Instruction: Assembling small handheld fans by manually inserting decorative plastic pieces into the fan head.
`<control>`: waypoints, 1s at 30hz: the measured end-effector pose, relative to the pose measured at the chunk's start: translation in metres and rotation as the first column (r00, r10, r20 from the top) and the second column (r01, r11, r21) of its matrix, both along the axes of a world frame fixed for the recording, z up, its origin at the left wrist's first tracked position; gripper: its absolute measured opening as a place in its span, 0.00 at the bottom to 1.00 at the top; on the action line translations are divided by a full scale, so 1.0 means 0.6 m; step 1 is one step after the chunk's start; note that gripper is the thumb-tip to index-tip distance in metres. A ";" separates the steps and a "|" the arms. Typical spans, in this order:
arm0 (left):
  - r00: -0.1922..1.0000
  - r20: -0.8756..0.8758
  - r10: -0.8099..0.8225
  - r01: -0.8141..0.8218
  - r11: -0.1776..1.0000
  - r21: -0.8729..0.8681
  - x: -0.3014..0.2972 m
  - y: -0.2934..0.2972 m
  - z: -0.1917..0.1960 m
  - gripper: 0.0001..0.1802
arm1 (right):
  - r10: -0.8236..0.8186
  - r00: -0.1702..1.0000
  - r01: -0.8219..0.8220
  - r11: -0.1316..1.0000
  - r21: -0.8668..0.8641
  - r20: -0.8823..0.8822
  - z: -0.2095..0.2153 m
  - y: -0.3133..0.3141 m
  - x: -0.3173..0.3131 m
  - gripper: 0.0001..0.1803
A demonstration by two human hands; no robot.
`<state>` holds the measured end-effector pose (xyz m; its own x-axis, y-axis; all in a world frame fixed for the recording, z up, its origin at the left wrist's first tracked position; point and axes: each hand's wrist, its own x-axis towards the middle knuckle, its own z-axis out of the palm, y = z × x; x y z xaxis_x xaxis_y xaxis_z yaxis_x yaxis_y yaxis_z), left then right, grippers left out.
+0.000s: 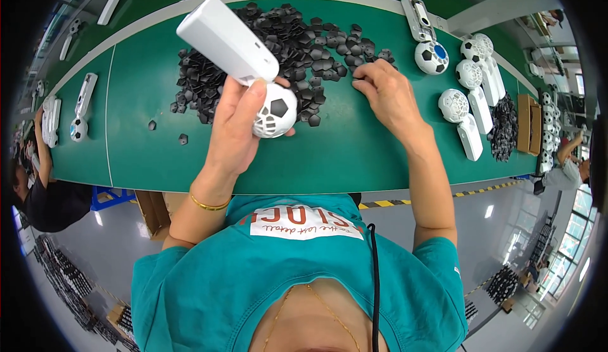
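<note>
My left hand (237, 114) is closed round a white handheld fan (229, 40) whose handle points up and to the left. The fan's round head (276, 110) is patterned like a football, with black pentagons in some places and open white grille in others. To the right, my right hand (386, 92) rests at the edge of a spread of small black pentagon pieces (278, 32). Its thumb and forefinger are bent together in a pinch; whatever is between the fingertips is too small or hidden to make out.
More white fans (469, 73) lie on the green table (342, 155) at the right, beside a dark heap (504, 127) and a cardboard box (529, 124). Another fan (82, 102) lies at the left. A co-worker's arm (44, 133) reaches in at the far left.
</note>
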<state>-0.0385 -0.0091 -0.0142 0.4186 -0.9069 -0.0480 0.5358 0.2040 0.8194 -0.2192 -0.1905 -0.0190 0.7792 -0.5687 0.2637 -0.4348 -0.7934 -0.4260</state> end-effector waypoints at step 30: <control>0.959 -0.206 0.193 -0.210 0.975 -0.066 -0.039 -0.022 0.006 0.18 | -0.299 0.691 -0.259 0.748 0.612 0.658 0.000 0.193 0.096 0.09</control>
